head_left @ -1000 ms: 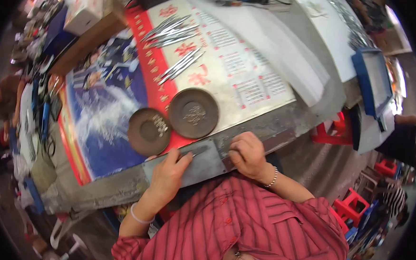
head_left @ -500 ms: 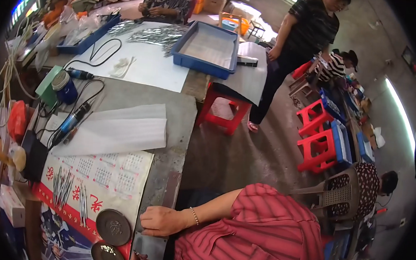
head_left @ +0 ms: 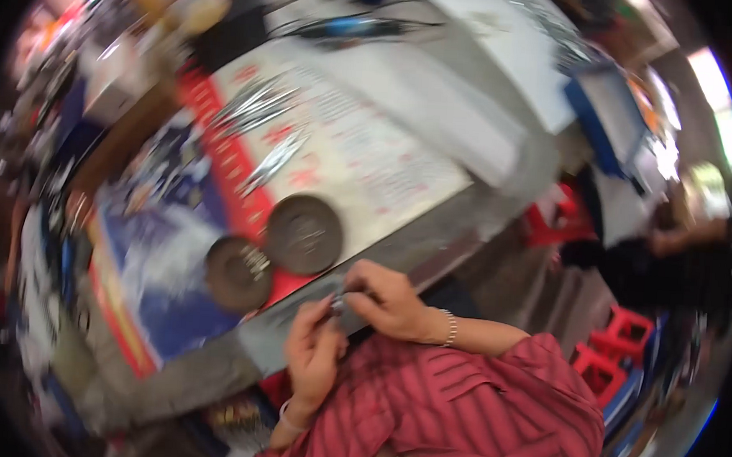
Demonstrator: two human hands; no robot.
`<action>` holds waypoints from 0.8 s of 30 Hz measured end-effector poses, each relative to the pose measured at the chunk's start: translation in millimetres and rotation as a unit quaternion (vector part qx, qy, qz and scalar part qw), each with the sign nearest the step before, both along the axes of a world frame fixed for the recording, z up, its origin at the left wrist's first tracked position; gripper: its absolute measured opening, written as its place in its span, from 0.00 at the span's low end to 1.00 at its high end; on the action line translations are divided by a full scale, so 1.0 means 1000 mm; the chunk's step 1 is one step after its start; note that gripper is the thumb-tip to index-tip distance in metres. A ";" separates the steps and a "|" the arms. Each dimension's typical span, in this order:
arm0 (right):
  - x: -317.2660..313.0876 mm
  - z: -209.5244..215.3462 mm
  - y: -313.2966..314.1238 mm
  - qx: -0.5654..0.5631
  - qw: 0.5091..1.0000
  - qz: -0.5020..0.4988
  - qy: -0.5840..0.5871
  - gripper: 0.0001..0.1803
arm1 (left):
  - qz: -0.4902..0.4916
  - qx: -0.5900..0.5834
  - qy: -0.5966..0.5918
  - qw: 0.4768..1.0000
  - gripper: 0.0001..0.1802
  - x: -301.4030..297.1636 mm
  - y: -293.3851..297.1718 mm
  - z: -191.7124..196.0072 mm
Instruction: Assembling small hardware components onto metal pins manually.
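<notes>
Close together at the table's front edge are my two hands, both with bent, closed fingers. My left hand (head_left: 315, 355), with a pale bangle at its wrist, pinches a small grey, metallic-looking piece (head_left: 337, 302). The fingertips of my right hand (head_left: 388, 301), its wrist in a beaded bracelet, meet the same piece from the other side. Blur and fingers hide its kind. Just beyond lie two round dark dishes: the larger dish (head_left: 285, 253) holds tiny silvery bits, and the smaller dish (head_left: 227, 285) holds small whitish bits.
Slender silvery metal pieces (head_left: 260, 105) lie on a printed calendar sheet (head_left: 403, 176). Behind it are white foam sheeting (head_left: 464, 126) and a blue-and-black handheld tool (head_left: 349, 28). A blue tray (head_left: 591, 104), red stools (head_left: 605, 369) and a standing person are at the right.
My view has swung left and down toward the table. My left hand, mostly out of the picture before, now shows whole. My right hand has come together with it over the small piece.
</notes>
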State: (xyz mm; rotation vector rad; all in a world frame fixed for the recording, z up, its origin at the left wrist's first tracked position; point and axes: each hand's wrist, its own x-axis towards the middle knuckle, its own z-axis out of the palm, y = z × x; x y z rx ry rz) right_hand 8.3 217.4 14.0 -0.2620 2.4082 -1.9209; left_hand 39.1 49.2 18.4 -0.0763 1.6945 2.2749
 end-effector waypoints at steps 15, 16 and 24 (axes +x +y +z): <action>-0.011 -0.003 -0.041 -0.058 0.994 0.081 -0.042 0.10 | 0.128 0.100 -0.035 0.986 0.18 0.007 -0.012 -0.007; -0.011 -0.002 -0.042 -0.058 0.995 0.079 -0.034 0.10 | 0.128 0.099 -0.034 0.986 0.18 0.007 -0.012 -0.006; -0.014 -0.004 -0.045 -0.034 0.996 0.075 0.022 0.11 | 0.125 0.078 -0.007 0.989 0.17 0.008 -0.011 -0.010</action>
